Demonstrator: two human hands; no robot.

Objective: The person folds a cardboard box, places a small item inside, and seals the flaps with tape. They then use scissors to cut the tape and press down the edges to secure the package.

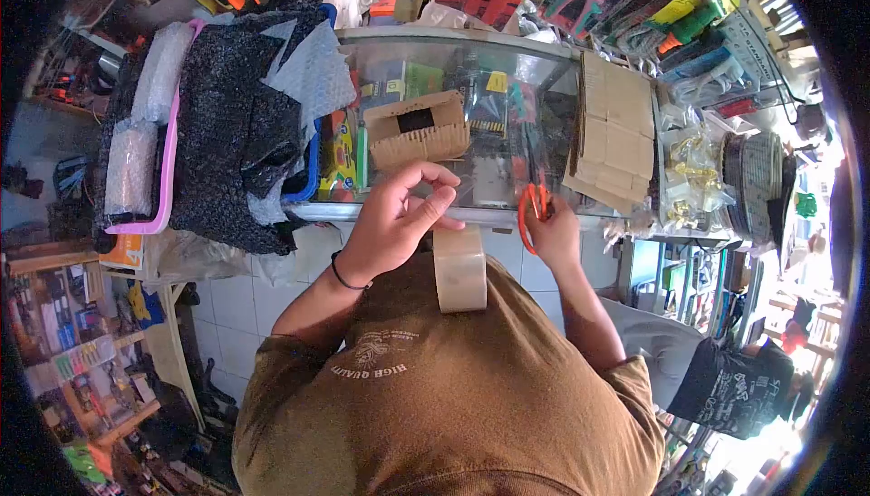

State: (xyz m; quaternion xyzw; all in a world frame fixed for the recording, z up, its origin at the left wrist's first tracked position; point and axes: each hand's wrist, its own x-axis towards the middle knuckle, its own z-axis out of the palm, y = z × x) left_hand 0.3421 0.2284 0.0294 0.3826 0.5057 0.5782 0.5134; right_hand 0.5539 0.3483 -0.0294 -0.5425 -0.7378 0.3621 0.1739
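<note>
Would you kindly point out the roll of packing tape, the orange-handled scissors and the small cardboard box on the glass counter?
roll of packing tape (459, 269), head view, on its brown outer band.
orange-handled scissors (533, 210), head view, on the orange handle loop.
small cardboard box (419, 129), head view, on its front face.

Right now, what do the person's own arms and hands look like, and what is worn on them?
Both arms are bare below short brown T-shirt sleeves. The left hand has a thin black band round its wrist. The right hand shows no glove, ring or watch. The shirt carries a pale printed emblem.

Single head-worn view, steeply downward, close above the glass counter.
</note>
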